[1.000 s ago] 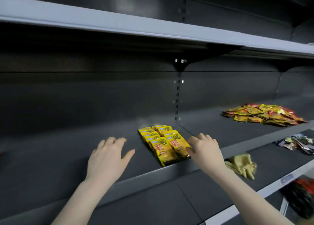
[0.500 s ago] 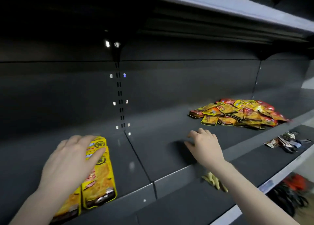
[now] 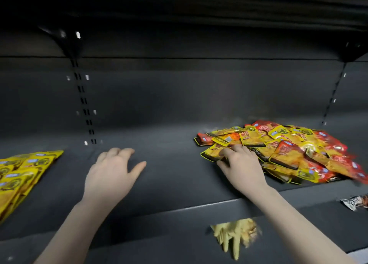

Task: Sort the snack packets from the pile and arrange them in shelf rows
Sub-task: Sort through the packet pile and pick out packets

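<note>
Bare shelf point(image 3: 171, 176) between yellow rows point(image 3: 22, 172) and pile point(image 3: 288, 152).

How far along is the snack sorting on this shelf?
Done: rows of yellow snack packets lie arranged at the left. In hand: the right hand grips a yellow packet at the mixed red-and-yellow pile; the left hand holds nothing. Left: most of that pile.
</note>
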`<state>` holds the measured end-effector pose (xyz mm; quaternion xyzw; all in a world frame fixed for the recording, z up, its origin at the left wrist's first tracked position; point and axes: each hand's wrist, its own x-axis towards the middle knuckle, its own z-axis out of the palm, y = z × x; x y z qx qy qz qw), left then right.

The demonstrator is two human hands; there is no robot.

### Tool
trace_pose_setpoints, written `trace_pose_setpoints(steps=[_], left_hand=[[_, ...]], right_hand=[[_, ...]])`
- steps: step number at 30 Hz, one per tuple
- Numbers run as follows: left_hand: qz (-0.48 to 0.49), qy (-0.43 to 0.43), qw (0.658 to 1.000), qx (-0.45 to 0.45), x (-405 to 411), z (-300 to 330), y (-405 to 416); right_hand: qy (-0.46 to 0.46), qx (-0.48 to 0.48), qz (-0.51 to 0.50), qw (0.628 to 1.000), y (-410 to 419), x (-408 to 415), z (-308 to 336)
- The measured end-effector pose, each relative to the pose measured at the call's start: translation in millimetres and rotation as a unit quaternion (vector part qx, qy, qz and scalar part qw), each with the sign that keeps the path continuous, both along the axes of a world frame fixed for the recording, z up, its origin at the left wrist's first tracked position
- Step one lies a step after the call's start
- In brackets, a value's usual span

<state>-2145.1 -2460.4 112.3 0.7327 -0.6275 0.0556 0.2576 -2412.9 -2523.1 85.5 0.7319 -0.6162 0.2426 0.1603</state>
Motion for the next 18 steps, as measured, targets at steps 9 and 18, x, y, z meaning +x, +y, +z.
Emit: trace_pose_setpoints(steps=[9,18], left_hand=[[0.000,-0.022,0.998,0.056,-142.8,-1.2,-32.1],[-0.036,-0.044,0.993,0.102,-191.3,-7.2,-89.5]], right_hand=[[0.012,0.032,0.028,0.999,-31.2,-109.3,9.9],[-0.011,0.039,0.064,0.997,-55.1,-140.0,15.5]])
